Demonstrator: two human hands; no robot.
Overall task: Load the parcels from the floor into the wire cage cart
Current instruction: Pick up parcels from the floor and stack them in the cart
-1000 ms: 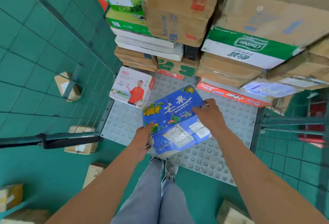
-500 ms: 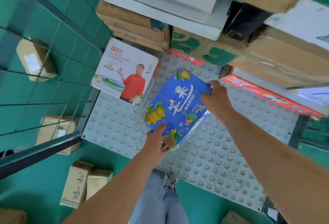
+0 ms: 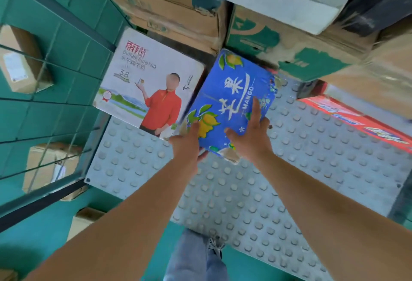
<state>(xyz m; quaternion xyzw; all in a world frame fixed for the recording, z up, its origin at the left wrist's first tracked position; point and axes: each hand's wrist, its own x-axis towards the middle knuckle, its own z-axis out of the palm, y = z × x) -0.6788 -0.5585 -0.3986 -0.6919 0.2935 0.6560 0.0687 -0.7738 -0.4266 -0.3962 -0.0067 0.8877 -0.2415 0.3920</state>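
1. Blue printed cardboard parcel (image 3: 231,100), marked "MANGO" w/ large white characters & yellow fruit art, lies on the grey studded cart floor (image 3: 245,191).
2. Left hand (image 3: 186,144) grips its near-left corner; right hand (image 3: 250,133) rests on top w/ fingers straight, pressing the near edge.
3. Just left of the left hand: white milk carton (image 3: 142,80), "Buffalo Pure Milk", "3.8", touching the parcel's side.
4. Beyond both hands: stacked brown cardboard boxes (image 3: 169,6) at the parcel's far edge.
5. Right of the right hand: bare studded floor, then a red-edged flat box (image 3: 356,120).

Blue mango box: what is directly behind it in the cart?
Behind the blue mango box stands a green-printed brown carton, under stacked parcels. Whether they touch is hidden by the box's far edge.
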